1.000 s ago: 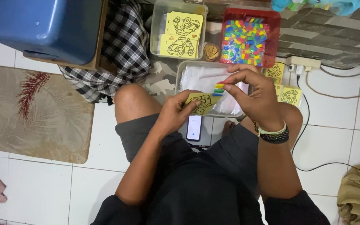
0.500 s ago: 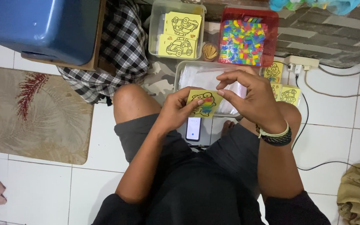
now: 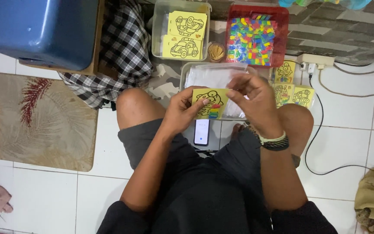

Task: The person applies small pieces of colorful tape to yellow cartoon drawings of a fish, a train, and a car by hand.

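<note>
— Above the lap, where is the yellow card [image 3: 210,103]?
— Between both hands. The left hand [image 3: 182,110] pinches its left edge; the right hand [image 3: 256,102] pinches its upper right corner.
— Its long axis?
— It runs left-right, over the clear tray [image 3: 187,73].

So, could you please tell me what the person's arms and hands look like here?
Both forearms are bare, with dark sleeves ending near the elbows. The right hand has a pale and dark band at its wrist, perhaps a watch. The left hand wears nothing that shows.
</note>
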